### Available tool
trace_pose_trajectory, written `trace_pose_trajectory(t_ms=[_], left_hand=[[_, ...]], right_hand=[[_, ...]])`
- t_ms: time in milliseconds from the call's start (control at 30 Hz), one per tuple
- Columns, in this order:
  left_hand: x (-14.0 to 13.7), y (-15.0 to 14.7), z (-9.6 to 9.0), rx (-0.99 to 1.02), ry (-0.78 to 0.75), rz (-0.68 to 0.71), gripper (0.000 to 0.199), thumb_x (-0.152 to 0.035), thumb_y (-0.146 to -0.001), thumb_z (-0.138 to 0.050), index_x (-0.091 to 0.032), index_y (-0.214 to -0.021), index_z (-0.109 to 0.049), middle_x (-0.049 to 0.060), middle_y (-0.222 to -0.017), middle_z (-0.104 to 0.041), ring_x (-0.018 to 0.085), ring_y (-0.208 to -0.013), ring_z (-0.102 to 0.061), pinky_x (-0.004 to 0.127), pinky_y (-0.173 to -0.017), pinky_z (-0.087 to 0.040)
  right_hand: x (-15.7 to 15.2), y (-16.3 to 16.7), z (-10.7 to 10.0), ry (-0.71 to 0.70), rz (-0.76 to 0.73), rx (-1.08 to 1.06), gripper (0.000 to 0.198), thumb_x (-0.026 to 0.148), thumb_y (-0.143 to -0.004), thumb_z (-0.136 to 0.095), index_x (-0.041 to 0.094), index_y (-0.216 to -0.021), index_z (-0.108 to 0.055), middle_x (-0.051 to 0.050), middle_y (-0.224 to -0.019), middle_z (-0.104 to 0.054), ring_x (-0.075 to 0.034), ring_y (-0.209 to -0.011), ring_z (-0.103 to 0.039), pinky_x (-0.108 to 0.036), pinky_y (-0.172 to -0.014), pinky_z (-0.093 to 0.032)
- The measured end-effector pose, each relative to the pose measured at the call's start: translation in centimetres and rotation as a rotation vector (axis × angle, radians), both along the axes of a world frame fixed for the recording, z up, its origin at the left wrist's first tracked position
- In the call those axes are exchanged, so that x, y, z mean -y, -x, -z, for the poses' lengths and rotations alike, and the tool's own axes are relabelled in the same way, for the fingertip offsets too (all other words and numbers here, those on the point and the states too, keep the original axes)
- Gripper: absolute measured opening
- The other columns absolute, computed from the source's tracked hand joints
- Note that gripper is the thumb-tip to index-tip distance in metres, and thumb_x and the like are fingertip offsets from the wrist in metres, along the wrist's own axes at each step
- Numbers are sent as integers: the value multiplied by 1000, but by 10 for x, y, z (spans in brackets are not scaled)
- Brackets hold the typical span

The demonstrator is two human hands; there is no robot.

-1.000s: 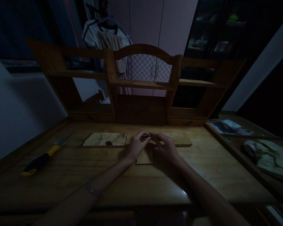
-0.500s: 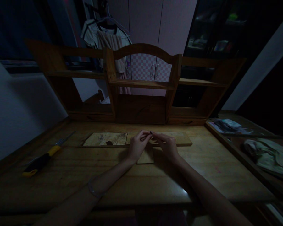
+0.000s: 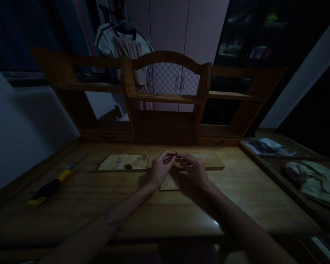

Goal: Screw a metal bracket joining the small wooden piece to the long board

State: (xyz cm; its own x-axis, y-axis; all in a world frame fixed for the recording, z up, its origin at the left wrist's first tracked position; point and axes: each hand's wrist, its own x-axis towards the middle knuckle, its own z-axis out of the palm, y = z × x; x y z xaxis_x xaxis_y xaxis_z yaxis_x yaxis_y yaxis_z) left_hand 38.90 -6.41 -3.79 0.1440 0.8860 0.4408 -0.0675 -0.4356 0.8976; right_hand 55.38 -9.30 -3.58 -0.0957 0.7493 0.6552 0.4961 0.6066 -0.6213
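Note:
My left hand and my right hand meet fingertip to fingertip over the middle of the desk. Pinched between them is a small dark thin piece, too small to name, one end sticking up. Beneath the hands lies a long, narrow wooden board, its left part stained and torn at the surface. A short wooden strip extends from it toward me, partly under my left hand. Off to the left rests a tool with a black and yellow handle and a thin metal shaft, like a screwdriver.
Along the back of the wooden desk stands a wooden shelf unit with small drawers. A raised edge borders the desk on the right, and beyond it lie a pale cloth and papers. A wall closes the left side.
The fingertips have shifted slightly, and the small dark piece now stands a little higher and more upright between them. The boards and the tool lie as before.

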Motion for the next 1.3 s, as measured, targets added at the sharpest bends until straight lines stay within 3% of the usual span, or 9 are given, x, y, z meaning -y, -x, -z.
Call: trace_pose_trajectory(t_ms=[567,1067,1300], left_hand=[[-1,-2,1,51,31,29,25,-37,-82,-71,-17,-96,-66,8,-100,-73,20,-95,-72,34,-87,-60],[-1,0,-1,28,54,27,22,-29,-82,-68,-18,-99,-57,7,-101,-71,18,-92,-72,31,-83,-59],[-5,0,5,32,51,45,24,-33,-85,-66,-17,-103,-65,7,-98,-72,19,-91,-72,34,-86,-59]], right_hand=[[2,0,-6,-7,41,13,26,29,-93,-61,28,-117,-71,-5,-104,-74,-19,-82,-71,-31,-72,-58],[2,3,-5,28,24,-5,28,27,-94,-56,28,-118,-70,-5,-108,-72,-19,-85,-70,-32,-74,-58],[2,1,-5,136,7,-156,26,30,-92,-58,27,-115,-70,-5,-109,-72,-22,-96,-67,-37,-87,-53]])
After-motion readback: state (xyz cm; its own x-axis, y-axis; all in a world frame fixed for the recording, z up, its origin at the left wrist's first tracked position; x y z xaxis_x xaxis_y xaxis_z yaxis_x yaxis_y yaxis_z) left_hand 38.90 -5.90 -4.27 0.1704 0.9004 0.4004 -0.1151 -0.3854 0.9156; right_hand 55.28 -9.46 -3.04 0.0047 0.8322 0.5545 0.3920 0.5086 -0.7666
